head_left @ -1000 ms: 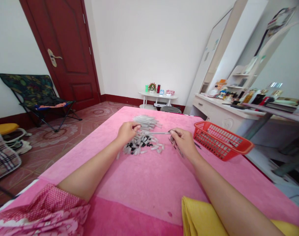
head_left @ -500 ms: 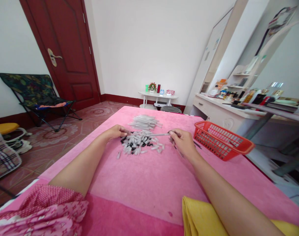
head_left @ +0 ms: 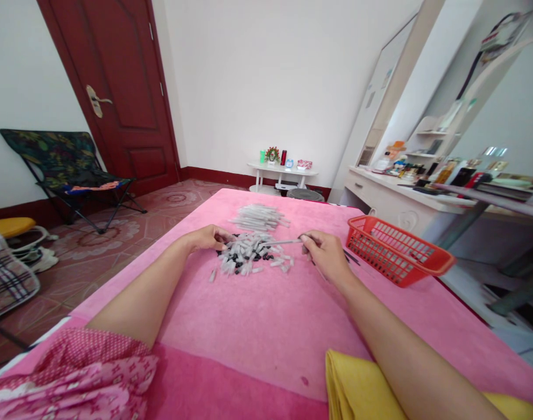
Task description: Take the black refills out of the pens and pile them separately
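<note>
My left hand [head_left: 207, 238] rests at the left edge of a pile of small grey caps and black bits [head_left: 253, 256] on the pink cloth [head_left: 257, 326], fingers curled in a pinch on something I cannot make out. A thin grey tube [head_left: 284, 241] is pinched in my right hand [head_left: 325, 254], pointing left over the pile, and several dark thin sticks lie under that palm. Behind the caps lies a heap of long grey tubes [head_left: 260, 217].
A red plastic basket [head_left: 395, 249] stands to the right of my right hand. A yellow cloth [head_left: 358, 385] lies at the near edge. Off the table are a folding chair [head_left: 60, 169], a red door [head_left: 117, 87], a small white side table [head_left: 281, 174] and a dresser [head_left: 406, 195].
My left hand left the heap of long tubes and came down and left to the near-left edge of the cap pile. My right hand stayed put with its tube.
</note>
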A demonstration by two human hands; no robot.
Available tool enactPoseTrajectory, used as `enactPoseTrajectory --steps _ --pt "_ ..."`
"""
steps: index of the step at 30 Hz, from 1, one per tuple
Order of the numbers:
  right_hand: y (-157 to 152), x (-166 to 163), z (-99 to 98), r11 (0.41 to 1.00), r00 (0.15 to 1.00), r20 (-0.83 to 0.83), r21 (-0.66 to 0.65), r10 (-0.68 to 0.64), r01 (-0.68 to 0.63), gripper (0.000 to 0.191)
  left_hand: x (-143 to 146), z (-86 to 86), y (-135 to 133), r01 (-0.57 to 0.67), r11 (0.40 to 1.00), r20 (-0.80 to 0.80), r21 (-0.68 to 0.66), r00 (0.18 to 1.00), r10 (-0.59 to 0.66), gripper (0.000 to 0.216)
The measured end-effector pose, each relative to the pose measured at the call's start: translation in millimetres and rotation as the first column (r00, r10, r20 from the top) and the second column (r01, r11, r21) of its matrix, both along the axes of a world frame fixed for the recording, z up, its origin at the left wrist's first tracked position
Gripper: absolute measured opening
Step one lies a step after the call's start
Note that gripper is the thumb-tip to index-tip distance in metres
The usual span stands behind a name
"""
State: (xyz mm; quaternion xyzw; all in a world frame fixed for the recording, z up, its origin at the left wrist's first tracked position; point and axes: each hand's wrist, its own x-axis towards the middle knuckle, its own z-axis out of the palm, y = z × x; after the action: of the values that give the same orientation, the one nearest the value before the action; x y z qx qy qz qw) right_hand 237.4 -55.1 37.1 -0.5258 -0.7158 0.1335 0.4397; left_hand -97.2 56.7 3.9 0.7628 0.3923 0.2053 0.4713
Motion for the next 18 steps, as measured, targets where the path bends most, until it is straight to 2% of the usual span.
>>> enactPoseTrajectory --steps 6,9,11,14,18 --pt "1 0 -1.4 1.0 1.0 -0.009 -0.009 0.004 -0.004 0.026 13 -6.0 -3 -0.134 0.991 0.026 0.014 0.991 0.134 0.049" --pt "1 -1 -0.4 1.0 1.0 -0.027 -0.005 0.006 -0.006 0.027 20 -6.1 -4 -0.247 0.963 0.132 0.109 0.964 0.232 0.044" --pt "0 -2 1.2 1.0 0.998 -0.056 -0.006 0.011 -0.011 0.027 25 -2.9 -5 -0.289 0.941 0.223 0.175 0.943 0.249 0.043" --pt "-1 -4 5.1 1.0 0.99 -0.141 -0.011 0.025 -0.027 0.026 37 5.5 -9 -0.291 0.93 0.301 0.226 0.928 0.217 0.044" --pt "-5 -6 12.0 0.999 0.969 -0.245 -0.003 0.043 -0.045 0.024 56 19.1 -23 -0.217 0.954 0.265 0.206 0.951 0.159 0.045"
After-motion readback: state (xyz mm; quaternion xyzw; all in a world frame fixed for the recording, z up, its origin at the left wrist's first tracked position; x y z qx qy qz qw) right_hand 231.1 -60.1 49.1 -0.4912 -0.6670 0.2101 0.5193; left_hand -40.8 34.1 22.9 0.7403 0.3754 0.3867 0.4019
